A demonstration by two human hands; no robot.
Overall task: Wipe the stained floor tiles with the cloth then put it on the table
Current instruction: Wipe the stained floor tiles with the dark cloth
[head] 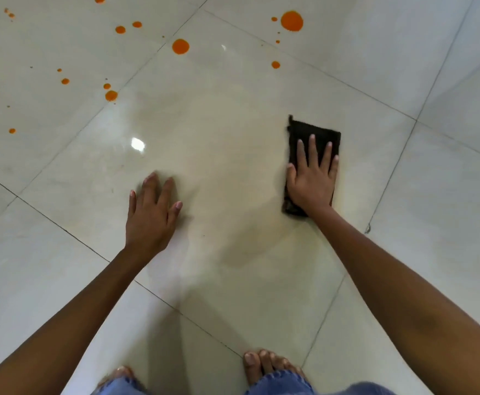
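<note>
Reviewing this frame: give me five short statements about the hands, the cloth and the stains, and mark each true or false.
1. The right hand lies flat on the dark cloth. True.
2. The left hand holds a second cloth. False: it rests bare on the floor tile, holding nothing.
3. Orange stains remain on the tiles beyond the hands. True.
4. The cloth is sitting on top of the largest orange stain. False: that stain lies well beyond the cloth, uncovered.
5. The person is wearing shoes. False: bare toes show at the bottom edge.
</note>
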